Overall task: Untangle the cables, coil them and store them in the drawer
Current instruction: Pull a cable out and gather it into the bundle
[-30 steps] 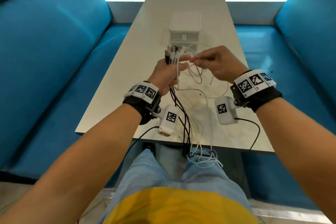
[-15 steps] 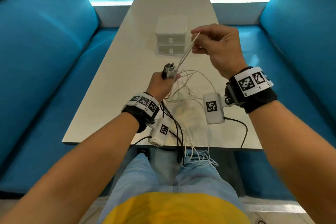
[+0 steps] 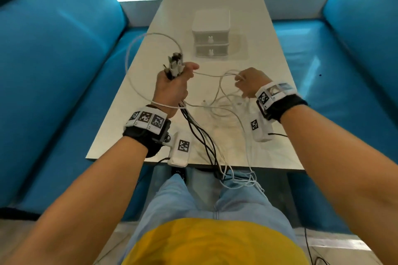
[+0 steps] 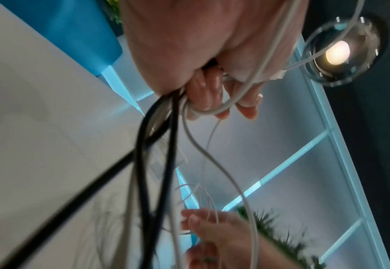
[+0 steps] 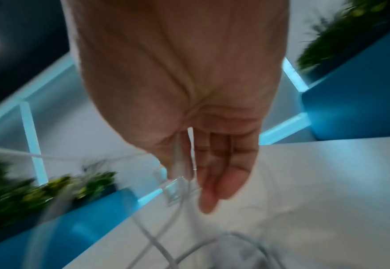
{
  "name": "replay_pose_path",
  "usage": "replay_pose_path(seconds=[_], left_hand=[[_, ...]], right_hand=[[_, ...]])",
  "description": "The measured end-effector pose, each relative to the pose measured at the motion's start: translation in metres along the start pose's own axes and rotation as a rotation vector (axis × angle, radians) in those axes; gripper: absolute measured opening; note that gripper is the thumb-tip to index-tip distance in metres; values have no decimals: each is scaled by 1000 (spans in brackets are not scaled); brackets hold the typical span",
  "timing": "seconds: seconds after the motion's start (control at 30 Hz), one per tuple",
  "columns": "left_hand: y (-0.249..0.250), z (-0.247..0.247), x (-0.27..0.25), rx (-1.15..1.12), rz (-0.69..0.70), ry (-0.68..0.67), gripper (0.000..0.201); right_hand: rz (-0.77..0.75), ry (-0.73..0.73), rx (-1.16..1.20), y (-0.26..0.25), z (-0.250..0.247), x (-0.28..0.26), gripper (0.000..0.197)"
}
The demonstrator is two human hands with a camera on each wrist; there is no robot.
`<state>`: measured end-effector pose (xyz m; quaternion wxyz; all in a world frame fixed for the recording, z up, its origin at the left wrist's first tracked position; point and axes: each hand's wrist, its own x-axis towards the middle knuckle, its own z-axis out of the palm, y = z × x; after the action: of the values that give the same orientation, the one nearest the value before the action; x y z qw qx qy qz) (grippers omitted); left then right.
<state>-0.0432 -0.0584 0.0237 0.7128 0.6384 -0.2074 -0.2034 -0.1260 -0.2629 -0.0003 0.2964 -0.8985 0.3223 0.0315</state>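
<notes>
My left hand [image 3: 185, 73] is fisted around a bundle of cable plugs [image 3: 175, 63] that stick up out of it. Black cables [image 3: 204, 142] hang from the fist over the table's near edge; the left wrist view shows the same left hand [image 4: 212, 91] with those black cables [image 4: 143, 163]. One white cable [image 3: 129, 64] arcs in a wide loop to the left of that hand. My right hand [image 3: 241, 79] pinches a white strand above the loose white tangle [image 3: 224, 105] on the table. The right hand [image 5: 196, 172] shows it between thumb and fingers. The white two-drawer box [image 3: 211, 36] stands behind, both drawers closed.
The long white table [image 3: 215, 2] runs away from me between blue sofas on the left [image 3: 64, 71] and right [image 3: 355, 60]. White cable ends [image 3: 237, 180] dangle past the table's front edge onto my lap.
My right hand came down from beside the drawer box to low on the right, drawing the white strand sideways. The white cable now loops wide around the left of my left hand.
</notes>
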Motion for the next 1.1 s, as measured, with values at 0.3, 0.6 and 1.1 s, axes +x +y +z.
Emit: replay_pose_path(seconds=[0.3,0.6,1.1], left_hand=[[-1,-28,-4,-105,2,213,15],[10,-5,-12,8,127,124,10],[-6,37,10,160,39,60,12]], right_hand=[[42,168,-126,-19,-14,-10,77],[-424,275,-221,-58,4,-21,25],[-655,275,514,-57,-37,-51,7]])
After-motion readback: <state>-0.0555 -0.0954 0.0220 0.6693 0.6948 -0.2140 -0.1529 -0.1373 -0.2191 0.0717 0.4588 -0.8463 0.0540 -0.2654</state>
